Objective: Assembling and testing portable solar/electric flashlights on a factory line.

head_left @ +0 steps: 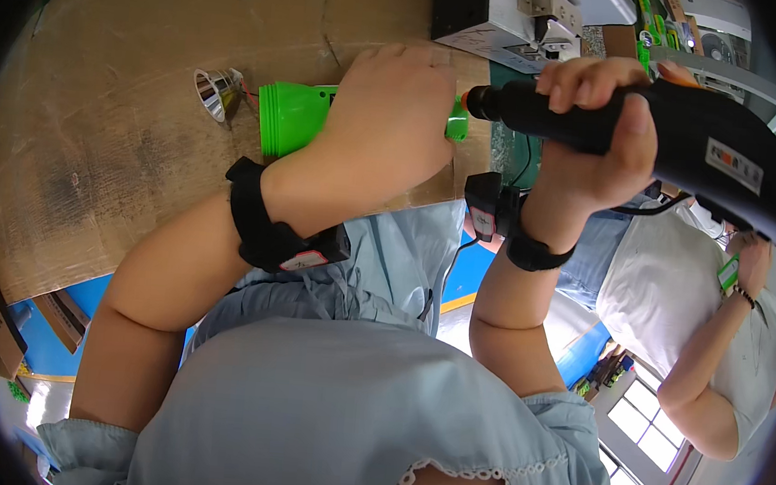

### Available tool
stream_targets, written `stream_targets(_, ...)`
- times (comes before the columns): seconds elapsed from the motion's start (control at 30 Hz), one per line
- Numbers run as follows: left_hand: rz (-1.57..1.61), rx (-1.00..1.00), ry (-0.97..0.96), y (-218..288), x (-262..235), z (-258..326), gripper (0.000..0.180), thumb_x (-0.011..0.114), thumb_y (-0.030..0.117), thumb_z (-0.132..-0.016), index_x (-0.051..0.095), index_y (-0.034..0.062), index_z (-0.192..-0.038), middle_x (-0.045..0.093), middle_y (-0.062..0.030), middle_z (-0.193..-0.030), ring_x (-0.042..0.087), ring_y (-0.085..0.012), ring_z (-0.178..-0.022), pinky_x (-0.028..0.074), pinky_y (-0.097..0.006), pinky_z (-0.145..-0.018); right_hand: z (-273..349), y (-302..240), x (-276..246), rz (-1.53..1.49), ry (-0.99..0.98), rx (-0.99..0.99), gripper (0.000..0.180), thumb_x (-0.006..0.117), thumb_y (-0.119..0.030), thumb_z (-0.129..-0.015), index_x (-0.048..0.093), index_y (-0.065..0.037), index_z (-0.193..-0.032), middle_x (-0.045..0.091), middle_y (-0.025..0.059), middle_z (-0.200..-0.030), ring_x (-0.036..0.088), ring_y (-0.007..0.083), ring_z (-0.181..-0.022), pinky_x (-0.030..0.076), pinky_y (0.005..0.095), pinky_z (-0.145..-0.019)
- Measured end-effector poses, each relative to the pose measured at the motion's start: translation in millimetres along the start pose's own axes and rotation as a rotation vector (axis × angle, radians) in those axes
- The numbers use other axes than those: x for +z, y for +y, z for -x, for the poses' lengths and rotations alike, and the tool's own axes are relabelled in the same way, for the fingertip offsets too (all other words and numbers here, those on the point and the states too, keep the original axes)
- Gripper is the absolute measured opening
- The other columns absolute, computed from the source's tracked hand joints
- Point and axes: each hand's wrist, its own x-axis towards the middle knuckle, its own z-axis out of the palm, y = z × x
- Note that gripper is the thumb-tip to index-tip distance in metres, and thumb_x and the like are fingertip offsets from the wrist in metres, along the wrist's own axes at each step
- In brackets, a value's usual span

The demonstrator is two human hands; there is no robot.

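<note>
Green plastic flashlight body [293,115] lying on its side on brown cardboard sheet [136,86], wide flared end toward the person's left, narrow tail end toward the right. Left hand [388,119] wrapped over the middle of the body from above, fingers fully curled around it, pinning it to the cardboard; only the flared end and a small green bit at the tail visible past the hand. Silver cone reflector [215,94] just beside the flared end, joined to it by thin red wires, resting on the cardboard. Right hand [598,122] closed tight around black electric screwdriver [670,128], thumb across its side, tool held roughly level. Orange-collared tip [466,100] touching the tail end of the green body. Black wrist straps with small units [284,234] on both forearms. White-and-black box machine [506,15] at far edge of the cardboard, beyond the hands. Co-worker in white shirt [676,283] to the right, forearm bent upward; that hand apart from the work.
</note>
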Motion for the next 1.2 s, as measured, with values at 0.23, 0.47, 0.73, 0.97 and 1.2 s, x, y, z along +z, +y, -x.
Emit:
stream_targets(0.23, -0.036, -0.038, -0.045, 2.9, -0.3, -5.4, 0.035, 0.072, 0.019, -0.060, 0.059, 0.0064, -0.091, 0.056, -0.0114, -0.088, 0.053, -0.0304, -0.092, 0.042, -0.039, -0.080, -4.5, 10.2, -3.7, -0.207, 0.016, -0.110, 0.044, 0.056, -0.008, -0.084, 0.031, -0.005, -0.120, 0.051, 0.0137, -0.070, 0.051, 0.0223, -0.054, 0.047, 0.0362, -0.053)
stream_targets(0.47, 0.031, 0.042, 0.021, 3.7, -4.1, -3.3, 0.035, 0.071, 0.016, -0.059, 0.060, 0.0067, -0.090, 0.052, -0.0107, -0.090, 0.051, -0.0307, -0.090, 0.042, -0.040, -0.078, -1.2, -0.4, 4.6, -0.090, 0.060, -0.124, 0.051, 0.058, -0.010, -0.084, 0.026, -0.001, -0.123, 0.050, 0.0115, -0.067, 0.051, 0.0201, -0.055, 0.048, 0.0349, -0.055)
stream_targets(0.73, 0.012, 0.071, -0.026, 6.1, -3.5, -3.6, 0.038, 0.071, 0.016, -0.058, 0.062, 0.0071, -0.093, 0.050, -0.0102, -0.093, 0.049, -0.0296, -0.092, 0.040, -0.040, -0.080, -35.5, -29.0, -20.6, -0.060, 0.446, -0.408, 0.060, 0.055, -0.015, -0.084, 0.019, -0.002, -0.131, 0.052, 0.0106, -0.069, 0.053, 0.0212, -0.055, 0.049, 0.0383, -0.055)
stream_targets(0.97, 0.004, 0.064, -0.004, 5.8, -3.4, -5.8, 0.036, 0.071, 0.017, -0.059, 0.060, 0.0052, -0.091, 0.051, -0.0124, -0.097, 0.050, -0.0313, -0.094, 0.041, -0.041, -0.081, -68.9, -23.8, -15.7, 0.137, 0.396, -0.317, 0.049, 0.055, -0.004, -0.082, 0.032, 0.004, -0.125, 0.055, 0.0096, -0.061, 0.054, 0.0168, -0.050, 0.048, 0.0296, -0.051)
stream_targets(1.2, -0.029, 0.059, 0.030, 2.0, 1.3, -6.3, 0.032, 0.070, 0.018, -0.060, 0.059, 0.0053, -0.088, 0.052, -0.0119, -0.094, 0.051, -0.0312, -0.093, 0.042, -0.041, -0.079, -66.7, -33.9, -14.0, 0.131, 0.277, -0.155, 0.042, 0.054, -0.004, -0.081, 0.038, 0.005, -0.119, 0.055, 0.0103, -0.059, 0.054, 0.0170, -0.048, 0.047, 0.0299, -0.050)
